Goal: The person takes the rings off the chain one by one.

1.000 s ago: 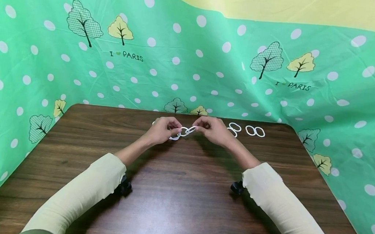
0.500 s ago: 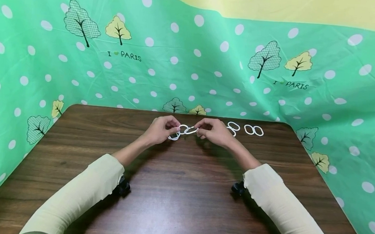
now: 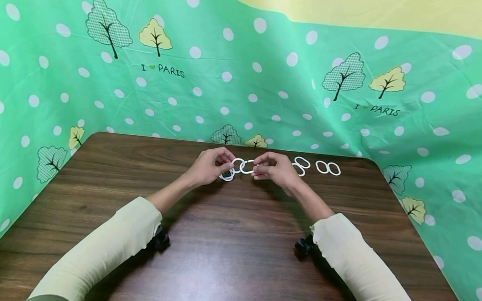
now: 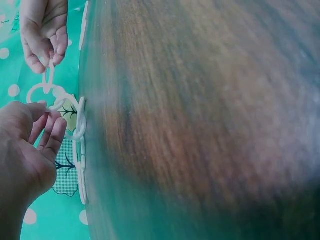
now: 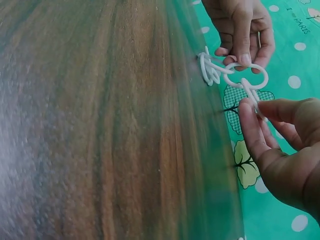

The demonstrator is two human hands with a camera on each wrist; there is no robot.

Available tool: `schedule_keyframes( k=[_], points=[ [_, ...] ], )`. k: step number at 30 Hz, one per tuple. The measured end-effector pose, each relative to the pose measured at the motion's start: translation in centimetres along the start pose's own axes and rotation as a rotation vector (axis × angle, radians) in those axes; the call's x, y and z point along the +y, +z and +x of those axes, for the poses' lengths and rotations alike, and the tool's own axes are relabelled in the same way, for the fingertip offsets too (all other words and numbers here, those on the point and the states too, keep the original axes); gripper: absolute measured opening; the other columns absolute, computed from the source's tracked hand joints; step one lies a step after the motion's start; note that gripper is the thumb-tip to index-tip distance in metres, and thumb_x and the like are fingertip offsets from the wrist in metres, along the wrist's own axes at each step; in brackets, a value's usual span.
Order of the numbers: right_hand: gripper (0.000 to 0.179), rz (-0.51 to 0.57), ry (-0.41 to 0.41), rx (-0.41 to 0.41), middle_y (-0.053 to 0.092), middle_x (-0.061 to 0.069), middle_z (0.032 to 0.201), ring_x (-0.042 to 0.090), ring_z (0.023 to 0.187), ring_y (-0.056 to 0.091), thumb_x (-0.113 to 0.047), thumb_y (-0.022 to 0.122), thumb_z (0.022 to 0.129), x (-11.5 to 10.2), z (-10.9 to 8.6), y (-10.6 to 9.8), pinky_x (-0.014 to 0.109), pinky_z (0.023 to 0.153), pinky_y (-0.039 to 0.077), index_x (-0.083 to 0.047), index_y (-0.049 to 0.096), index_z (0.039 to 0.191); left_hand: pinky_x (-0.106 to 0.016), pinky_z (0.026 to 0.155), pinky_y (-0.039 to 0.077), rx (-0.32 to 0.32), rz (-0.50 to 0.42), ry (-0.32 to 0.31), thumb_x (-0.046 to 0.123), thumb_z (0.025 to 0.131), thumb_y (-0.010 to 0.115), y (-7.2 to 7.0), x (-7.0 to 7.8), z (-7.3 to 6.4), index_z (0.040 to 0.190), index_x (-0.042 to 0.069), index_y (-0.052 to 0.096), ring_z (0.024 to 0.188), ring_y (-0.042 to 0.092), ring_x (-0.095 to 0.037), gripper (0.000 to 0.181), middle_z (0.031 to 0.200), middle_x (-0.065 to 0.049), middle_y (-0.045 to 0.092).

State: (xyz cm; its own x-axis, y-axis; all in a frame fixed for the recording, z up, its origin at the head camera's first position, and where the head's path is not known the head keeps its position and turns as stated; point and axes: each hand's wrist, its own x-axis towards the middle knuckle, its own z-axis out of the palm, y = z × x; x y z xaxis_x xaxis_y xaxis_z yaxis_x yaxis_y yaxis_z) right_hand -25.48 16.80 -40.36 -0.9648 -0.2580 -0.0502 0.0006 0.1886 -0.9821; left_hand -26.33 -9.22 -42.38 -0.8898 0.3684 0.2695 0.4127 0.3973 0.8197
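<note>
Near the far edge of the table my left hand (image 3: 210, 167) pinches a white oval chain link (image 5: 266, 77) between thumb and fingers. Several more joined white links (image 5: 204, 67) hang from it by the left fingertips, resting low near the tabletop. My right hand (image 3: 276, 171) pinches another white link (image 5: 252, 95), which passes through the one in the left hand. The two held links stretch between the hands, seen edge-on at the right fingers in the left wrist view. The right fingers cover the outer end of their link.
Several loose white links lie behind and right of my right hand, two overlapping links (image 3: 309, 165) and a side-by-side pair (image 3: 328, 168). The brown wood table (image 3: 223, 262) ends at a green dotted cloth (image 3: 246, 85). Black wrist cameras (image 3: 161, 238) sit under both sleeves.
The right-hand link has turned from slanting to lying broad and level, and the two held links have spread out flatter between the hands. Both hands stay in nearly the same place.
</note>
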Motion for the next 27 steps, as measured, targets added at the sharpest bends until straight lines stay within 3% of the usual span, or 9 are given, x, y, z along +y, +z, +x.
schedule_keyframes(
  k=[4,10,27],
  points=[
    [0.035,0.009,0.033,0.014,0.077,0.032,0.117,0.024,0.092,0.083,0.009,0.070,0.105,0.12,0.11,0.06,0.036,0.087,0.071,0.013,0.063,0.139,-0.028,0.083,0.058,0.002,-0.011,0.004,0.005,0.105,0.078,0.10,-0.09,0.03,0.122,-0.004,0.076,0.094,0.076,-0.025,0.019,0.108,-0.018,0.082],
    [0.037,-0.014,0.055,0.001,0.074,0.038,0.125,0.014,0.085,0.078,0.007,0.068,0.107,0.16,0.24,0.21,0.031,0.084,0.070,0.013,0.067,0.143,-0.027,0.083,0.057,0.001,-0.013,0.008,0.007,0.106,0.078,0.20,-0.16,0.15,0.122,-0.002,0.077,0.094,0.076,-0.025,0.019,0.109,-0.016,0.082],
    [0.032,-0.071,0.073,-0.005,0.080,0.031,0.126,0.012,0.079,0.076,0.001,0.070,0.108,-0.02,0.51,-0.20,0.029,0.082,0.069,0.008,0.074,0.140,-0.030,0.086,0.058,-0.017,-0.033,0.001,0.008,0.107,0.077,0.13,-0.21,0.09,0.123,-0.005,0.075,0.094,0.076,-0.023,0.020,0.109,-0.016,0.081]
  ],
)
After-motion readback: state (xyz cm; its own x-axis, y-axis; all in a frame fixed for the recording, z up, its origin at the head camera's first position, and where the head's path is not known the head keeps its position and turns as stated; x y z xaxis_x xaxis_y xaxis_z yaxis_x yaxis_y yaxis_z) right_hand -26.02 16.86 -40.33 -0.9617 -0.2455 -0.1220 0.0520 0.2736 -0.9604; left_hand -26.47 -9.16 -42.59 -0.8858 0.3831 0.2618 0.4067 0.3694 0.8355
